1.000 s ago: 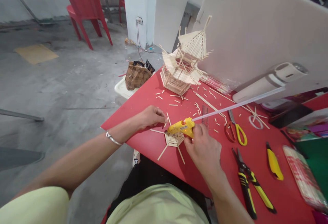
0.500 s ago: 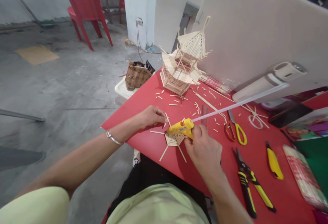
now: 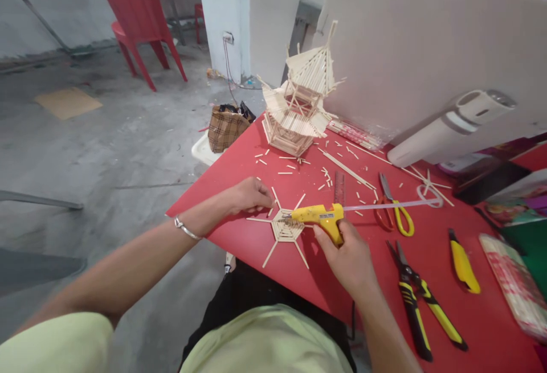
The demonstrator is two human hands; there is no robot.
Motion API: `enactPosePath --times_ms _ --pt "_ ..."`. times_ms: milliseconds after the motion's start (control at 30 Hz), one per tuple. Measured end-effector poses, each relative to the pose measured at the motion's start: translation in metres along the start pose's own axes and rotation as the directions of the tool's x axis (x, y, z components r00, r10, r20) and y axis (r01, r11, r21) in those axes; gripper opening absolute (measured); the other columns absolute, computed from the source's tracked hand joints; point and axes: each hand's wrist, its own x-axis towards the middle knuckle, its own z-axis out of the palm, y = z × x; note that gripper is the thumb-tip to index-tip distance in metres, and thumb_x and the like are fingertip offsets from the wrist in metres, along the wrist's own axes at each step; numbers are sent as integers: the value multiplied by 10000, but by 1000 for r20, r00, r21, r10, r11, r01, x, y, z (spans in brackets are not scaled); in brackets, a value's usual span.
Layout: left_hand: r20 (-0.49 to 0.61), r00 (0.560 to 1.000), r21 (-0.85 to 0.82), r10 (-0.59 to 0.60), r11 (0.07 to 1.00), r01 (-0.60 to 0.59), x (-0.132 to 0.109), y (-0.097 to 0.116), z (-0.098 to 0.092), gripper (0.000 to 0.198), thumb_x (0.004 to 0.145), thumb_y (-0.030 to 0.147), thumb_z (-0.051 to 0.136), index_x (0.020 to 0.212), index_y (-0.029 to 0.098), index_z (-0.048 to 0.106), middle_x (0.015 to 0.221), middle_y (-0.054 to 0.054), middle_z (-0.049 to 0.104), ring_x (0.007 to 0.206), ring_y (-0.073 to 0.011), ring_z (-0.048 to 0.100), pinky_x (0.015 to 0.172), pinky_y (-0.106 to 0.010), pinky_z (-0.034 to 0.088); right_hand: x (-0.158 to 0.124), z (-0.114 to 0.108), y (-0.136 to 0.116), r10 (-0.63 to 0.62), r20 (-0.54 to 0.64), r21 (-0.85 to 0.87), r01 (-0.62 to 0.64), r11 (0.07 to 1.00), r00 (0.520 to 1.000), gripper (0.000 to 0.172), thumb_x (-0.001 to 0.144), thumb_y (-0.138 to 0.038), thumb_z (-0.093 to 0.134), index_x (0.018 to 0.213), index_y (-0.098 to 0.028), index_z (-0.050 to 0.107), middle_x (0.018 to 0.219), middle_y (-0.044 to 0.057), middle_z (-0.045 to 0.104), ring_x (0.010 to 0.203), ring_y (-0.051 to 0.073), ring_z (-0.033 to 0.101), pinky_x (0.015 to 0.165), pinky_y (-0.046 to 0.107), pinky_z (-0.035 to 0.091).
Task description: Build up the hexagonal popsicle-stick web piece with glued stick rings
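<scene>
My right hand (image 3: 348,256) is closed round the handle of a yellow glue gun (image 3: 318,216). A long clear glue stick juts from its back toward the right. The gun lies nearly level, its nozzle over a small hexagonal piece of wooden sticks (image 3: 284,230) on the red table (image 3: 265,248). My left hand (image 3: 250,195) rests beside that piece with its fingers pinched on one of the sticks at the piece's upper left. A stick-built tower model (image 3: 301,105) stands at the far edge of the table.
Yellow-handled scissors (image 3: 395,213), black-and-yellow cutters (image 3: 421,307), a yellow utility knife (image 3: 464,262) and a white cylinder (image 3: 448,131) lie to the right. Loose stick pieces scatter over the table. A white board stands behind. A checked bag (image 3: 226,125) and a red chair (image 3: 139,17) are on the left.
My right hand has tipped the glue gun down from a steep slant to nearly level and drawn back a little. My left hand has stayed pinched by the hexagonal piece.
</scene>
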Motion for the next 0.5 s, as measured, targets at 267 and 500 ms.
enactPosePath --times_ms 267,500 --pt "45 995 75 -90 993 86 4 9 1 143 639 249 764 623 115 718 415 22 495 373 -66 375 382 -213 254 -15 -1 53 254 -93 90 -246 965 963 450 901 -643 458 905 -219 609 814 50 674 724 202 603 654 275 409" --pt "48 991 124 -122 986 116 8 11 2 199 624 290 802 596 122 699 430 16 513 371 -64 373 372 -212 259 -6 -12 98 147 -249 -336 -228 914 957 504 985 -528 344 925 -148 669 830 118 644 795 249 580 679 321 382"
